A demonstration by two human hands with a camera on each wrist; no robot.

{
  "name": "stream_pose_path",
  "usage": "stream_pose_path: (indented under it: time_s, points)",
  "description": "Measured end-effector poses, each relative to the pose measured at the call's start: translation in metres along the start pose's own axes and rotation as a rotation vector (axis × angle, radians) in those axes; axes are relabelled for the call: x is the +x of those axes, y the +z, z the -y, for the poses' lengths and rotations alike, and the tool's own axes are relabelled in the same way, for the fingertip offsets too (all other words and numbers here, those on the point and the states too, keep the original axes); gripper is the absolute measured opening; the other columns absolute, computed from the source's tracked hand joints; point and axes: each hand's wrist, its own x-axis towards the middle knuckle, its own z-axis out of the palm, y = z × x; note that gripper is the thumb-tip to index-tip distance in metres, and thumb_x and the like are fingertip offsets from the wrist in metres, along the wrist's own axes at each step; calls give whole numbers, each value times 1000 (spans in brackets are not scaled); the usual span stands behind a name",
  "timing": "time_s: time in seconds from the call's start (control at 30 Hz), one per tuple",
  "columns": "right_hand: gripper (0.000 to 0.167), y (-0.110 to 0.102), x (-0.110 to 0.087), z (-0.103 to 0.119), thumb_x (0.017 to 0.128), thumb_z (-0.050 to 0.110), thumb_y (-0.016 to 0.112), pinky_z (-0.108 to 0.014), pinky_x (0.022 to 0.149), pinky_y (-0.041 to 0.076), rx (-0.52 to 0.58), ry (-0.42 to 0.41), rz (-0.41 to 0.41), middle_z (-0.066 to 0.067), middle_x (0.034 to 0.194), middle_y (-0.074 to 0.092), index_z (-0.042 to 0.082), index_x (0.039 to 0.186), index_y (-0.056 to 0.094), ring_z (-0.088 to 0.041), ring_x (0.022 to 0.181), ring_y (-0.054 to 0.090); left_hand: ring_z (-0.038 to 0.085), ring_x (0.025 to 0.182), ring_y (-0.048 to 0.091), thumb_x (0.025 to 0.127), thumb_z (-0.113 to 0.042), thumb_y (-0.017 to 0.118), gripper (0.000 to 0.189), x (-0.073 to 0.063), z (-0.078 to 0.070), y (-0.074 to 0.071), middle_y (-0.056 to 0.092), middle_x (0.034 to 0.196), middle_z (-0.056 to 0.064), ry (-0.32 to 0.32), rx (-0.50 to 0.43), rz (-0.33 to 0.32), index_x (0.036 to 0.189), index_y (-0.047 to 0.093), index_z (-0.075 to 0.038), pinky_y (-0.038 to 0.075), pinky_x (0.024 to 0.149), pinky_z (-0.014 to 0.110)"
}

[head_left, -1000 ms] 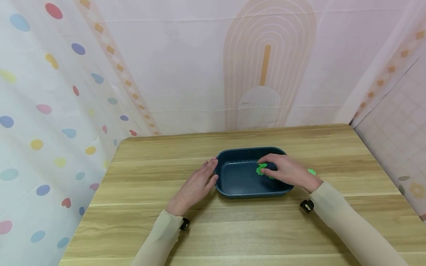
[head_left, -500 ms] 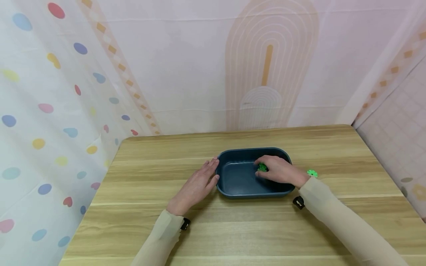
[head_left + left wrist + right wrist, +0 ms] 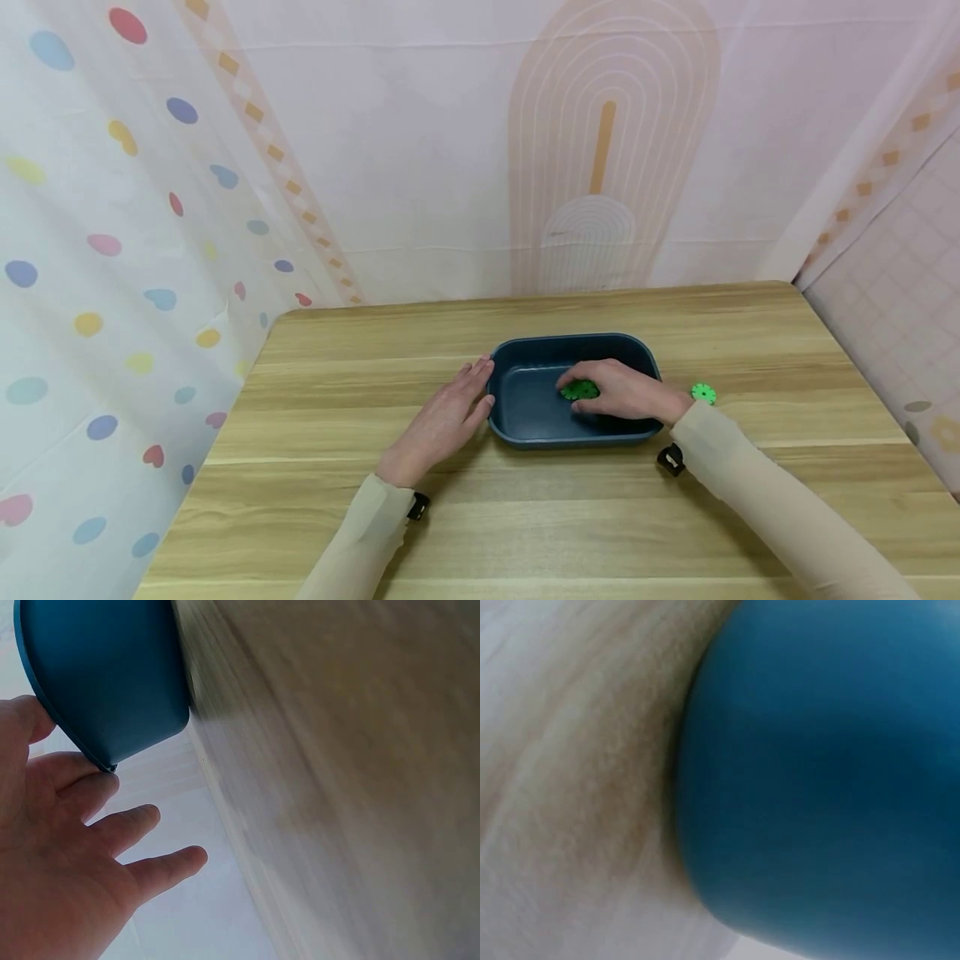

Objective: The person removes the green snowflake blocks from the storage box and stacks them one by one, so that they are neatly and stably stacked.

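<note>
A dark blue oblong basin point(image 3: 525, 417) stands on the wooden table. Down inside it, my right hand point(image 3: 626, 392) curls its fingers and thumb around green notched plastic discs point(image 3: 579, 390), partly hidden under the palm. My left hand point(image 3: 438, 425) lies against the basin's left end. Seen from the left wrist, fingertips of the left hand point(image 3: 67, 840) meet the rim of the basin point(image 3: 112, 682), while other fingers extend past it. The right wrist view shows only the outer wall of the basin point(image 3: 817, 787), no hand.
Another green notched disc point(image 3: 703, 393) lies on the table point(image 3: 562, 517) just right of the basin, close to the right sleeve point(image 3: 750, 467). A pale patterned curtain point(image 3: 420, 167) hangs behind the table and along its left side.
My right hand has moved left and a little nearer inside the basin, and the green discs between its fingers shifted left too. The left hand keeps its place at the rim.
</note>
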Motion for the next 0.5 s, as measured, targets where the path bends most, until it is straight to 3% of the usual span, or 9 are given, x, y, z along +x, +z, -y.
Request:
stream_pose_path:
  time_s: [0.23,0.5]
  points:
    - [32,-4,4,-5,93,13,78,-48,100,53,-35,19,-87,-6,127,68,6,124,73,-26,118,63,36,154,27,113,-35,42,58,0,0,0,25,169,7,0,-2,0,162,30,-6,28,123,52]
    - [33,-4,9,-5,94,15,78,-46,96,54,-41,53,-48,-8,125,67,4,125,73,-24,112,64,36,154,28,113,-35,42,58,-1,1,1,24,169,6,-2,-3,-7,162,31,-6,28,123,52]
